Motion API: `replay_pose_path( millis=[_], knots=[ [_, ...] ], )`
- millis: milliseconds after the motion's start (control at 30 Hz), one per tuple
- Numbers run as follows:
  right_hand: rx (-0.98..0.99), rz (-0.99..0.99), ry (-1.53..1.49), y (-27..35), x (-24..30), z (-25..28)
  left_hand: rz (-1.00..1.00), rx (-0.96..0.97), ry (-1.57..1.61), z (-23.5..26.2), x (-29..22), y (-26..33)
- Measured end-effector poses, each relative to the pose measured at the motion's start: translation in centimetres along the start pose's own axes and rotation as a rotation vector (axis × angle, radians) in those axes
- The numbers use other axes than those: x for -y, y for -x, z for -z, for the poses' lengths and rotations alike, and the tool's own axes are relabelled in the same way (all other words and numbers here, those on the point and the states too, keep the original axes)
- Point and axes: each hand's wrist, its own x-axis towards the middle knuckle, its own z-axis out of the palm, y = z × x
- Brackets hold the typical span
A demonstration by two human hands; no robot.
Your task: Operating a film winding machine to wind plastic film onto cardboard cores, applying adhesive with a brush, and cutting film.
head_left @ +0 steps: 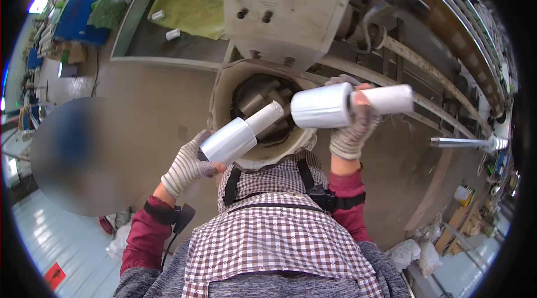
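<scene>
My left hand (187,168), in a striped knit glove with bare fingertips, is closed around the lower end of a shiny roll of clear film (228,140). That roll tilts up to the right, and its pale core tube sticks out over the bin. A second roll of clear film (320,107) lies nearly level at the bin's right side; my gloved right hand (358,124) grips it by its long pale core. Below the two rolls stands a whitish bin (221,94) with a worn rim. Several short tubes (254,102) lie inside it, partly hidden by the left roll.
Beyond the bin rises a pale metal box (291,13) with several dark knobs. A metal tray (162,64) at the back left holds green cloth (190,7) and small white rolls. Rails (428,63) and a metal rod (461,142) are at right. Plastic bags (404,253) lie lower right.
</scene>
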Motion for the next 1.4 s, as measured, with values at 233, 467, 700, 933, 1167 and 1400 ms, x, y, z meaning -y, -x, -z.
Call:
replay_pose_path(
  millis=[233,467,700,933,1167,1400],
  knots=[
    [0.267,0.04,0.463,1.8,-1.2,-7.5,0.068,0.167,0.673,-1.7,-2.4,2.2],
    [0.057,-0.353,-0.047,-2.3,-3.1,-6.4,-0.05,0.154,0.807,-2.6,-0.5,0.9],
    [0.373,-0.798,0.228,4.9,-4.1,-10.7,-0.033,0.117,0.961,-1.3,0.1,-0.1],
    [0.554,-0.579,0.378,-2.5,-7.6,-21.1,-0.37,-0.23,0.897,8.0,-5.9,-10.4],
    [0.758,-0.313,0.794,0.7,-3.8,-6.2,-0.712,-0.255,0.631,9.9,-10.0,-20.0],
    [0.015,-0.429,0.373,-7.0,16.7,23.5,-0.736,0.002,-0.793,-5.7,-3.9,-15.1]
  ],
)
